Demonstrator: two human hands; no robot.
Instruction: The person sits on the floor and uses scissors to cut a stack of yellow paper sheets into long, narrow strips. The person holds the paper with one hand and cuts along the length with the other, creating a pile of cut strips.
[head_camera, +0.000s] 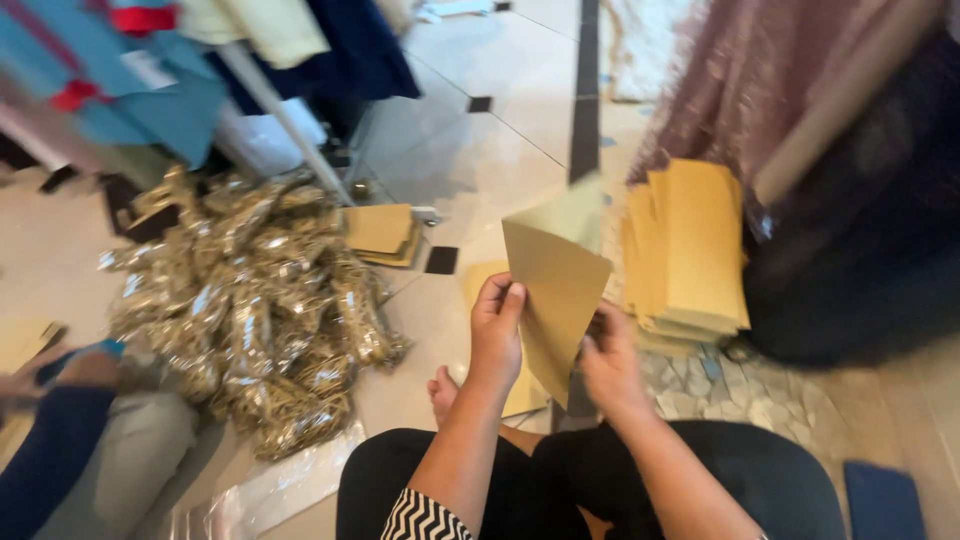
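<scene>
Pale tiled floor (500, 120), dark insets

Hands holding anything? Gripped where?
Both hands hold one tan paper envelope: the left hand pinches its left edge, and the right hand grips its lower right edge.

Kraft-brown paper envelope (553, 300) held upright at centre, flap raised, pinched between left hand (497, 335) and right hand (608, 362); tall stack of like envelopes (688, 255) at right; smaller stack (381, 233) beyond; heap of clear gold-filled packets (250, 300) at left
</scene>
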